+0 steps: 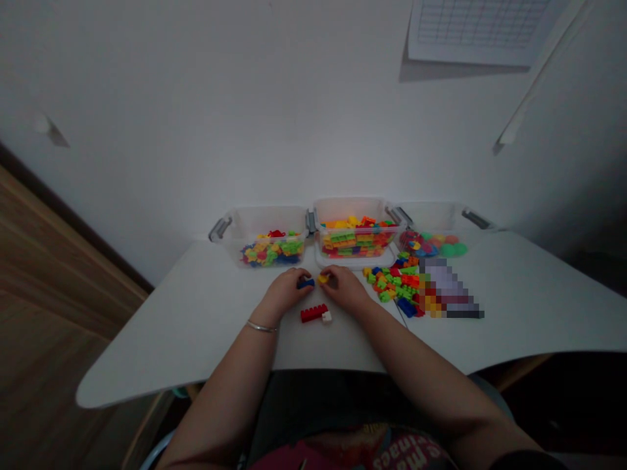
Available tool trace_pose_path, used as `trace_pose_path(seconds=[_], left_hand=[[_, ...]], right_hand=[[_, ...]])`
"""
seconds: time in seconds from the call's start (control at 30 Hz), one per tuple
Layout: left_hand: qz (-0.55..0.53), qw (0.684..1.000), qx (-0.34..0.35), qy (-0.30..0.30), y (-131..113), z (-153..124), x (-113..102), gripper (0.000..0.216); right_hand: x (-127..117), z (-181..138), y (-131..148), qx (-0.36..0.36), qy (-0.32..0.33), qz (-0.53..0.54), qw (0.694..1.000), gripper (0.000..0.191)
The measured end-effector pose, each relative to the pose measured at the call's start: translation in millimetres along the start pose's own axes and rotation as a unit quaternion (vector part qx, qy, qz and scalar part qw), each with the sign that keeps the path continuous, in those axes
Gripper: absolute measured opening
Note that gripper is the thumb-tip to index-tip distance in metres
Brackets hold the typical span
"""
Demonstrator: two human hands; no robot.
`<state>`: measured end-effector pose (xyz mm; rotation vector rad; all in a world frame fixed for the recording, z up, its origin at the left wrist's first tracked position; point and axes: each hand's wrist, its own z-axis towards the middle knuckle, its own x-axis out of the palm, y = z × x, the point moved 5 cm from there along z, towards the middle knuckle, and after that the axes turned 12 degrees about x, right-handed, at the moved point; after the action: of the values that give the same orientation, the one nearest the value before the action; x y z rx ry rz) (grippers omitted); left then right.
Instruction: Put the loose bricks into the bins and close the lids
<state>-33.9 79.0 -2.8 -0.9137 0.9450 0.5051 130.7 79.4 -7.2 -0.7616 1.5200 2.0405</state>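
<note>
In my left hand [288,291] is a blue building brick [306,283], pinched between thumb and fingers just above the table. My right hand [345,287] closes on a yellow building brick [323,279], a short gap to the right of the blue one. The two bricks are apart. Nearer to me, a long red brick [313,313] lies on the table with a small white brick [326,317] against its right end; I cannot tell whether those two are joined.
Against the wall stand a left bin [240,222], a middle bin [360,202] and a right bin [435,210], all clear plastic with colourful pieces. Loose bricks [392,281] are heaped right of my right hand, beside a pixelated patch. The white table [196,333] has a curved front edge.
</note>
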Motion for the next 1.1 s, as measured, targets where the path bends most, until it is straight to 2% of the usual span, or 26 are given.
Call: trace_pose_path(seconds=[0.1, 0.17, 0.27, 0.4, 0.5, 0.63, 0.77, 0.93, 1.03, 1.1], left_hand=[[-0.013, 1.000, 0.006, -0.008, -2.8, -0.7, -4.8, 0.025], [-0.021, 1.000, 0.014, -0.017, -4.6, -1.9, -8.4, 0.022], [-0.031, 0.999, 0.020, -0.026, -5.2, -4.3, -11.6, 0.021], [-0.036, 0.998, 0.020, -0.047, -2.8, -6.6, -13.0, 0.028], [-0.036, 0.997, 0.033, -0.064, -1.1, -6.9, -12.7, 0.033], [-0.037, 0.995, 0.048, -0.076, -0.3, -6.7, -11.9, 0.030], [-0.052, 0.994, 0.039, -0.091, -1.5, -5.6, -11.4, 0.026], [-0.067, 0.994, 0.034, -0.078, -4.4, -2.7, -8.5, 0.023], [-0.071, 0.994, 0.032, -0.081, -5.7, -2.5, -9.8, 0.029], [-0.076, 0.993, 0.027, -0.082, -6.0, -2.7, -10.8, 0.035]], right_hand=[[-24.7, 0.8, 2.8, -0.010, -0.071, 0.076, 0.995, 0.027], [-51.0, 0.4, 5.7, -0.027, -0.151, 0.108, 0.982, 0.025], [-95.5, 0.8, 3.7, -0.007, -0.283, 0.136, 0.949, 0.021], [-141.7, 13.7, -5.5, 0.013, -0.387, 0.124, 0.914, 0.018], [-161.1, 28.8, -18.5, 0.018, -0.441, 0.101, 0.892, 0.015], [-162.2, 43.6, -38.8, 0.065, -0.424, 0.082, 0.900, 0.010], [-152.7, 42.6, -44.3, 0.090, -0.379, 0.019, 0.921, 0.018], [-141.8, 40.8, -38.7, 0.031, -0.337, -0.074, 0.938, 0.024], [-139.0, 40.9, -39.2, 0.002, -0.329, -0.068, 0.942, 0.023], [-139.8, 38.5, -39.9, 0.001, -0.337, -0.026, 0.941, 0.025]])
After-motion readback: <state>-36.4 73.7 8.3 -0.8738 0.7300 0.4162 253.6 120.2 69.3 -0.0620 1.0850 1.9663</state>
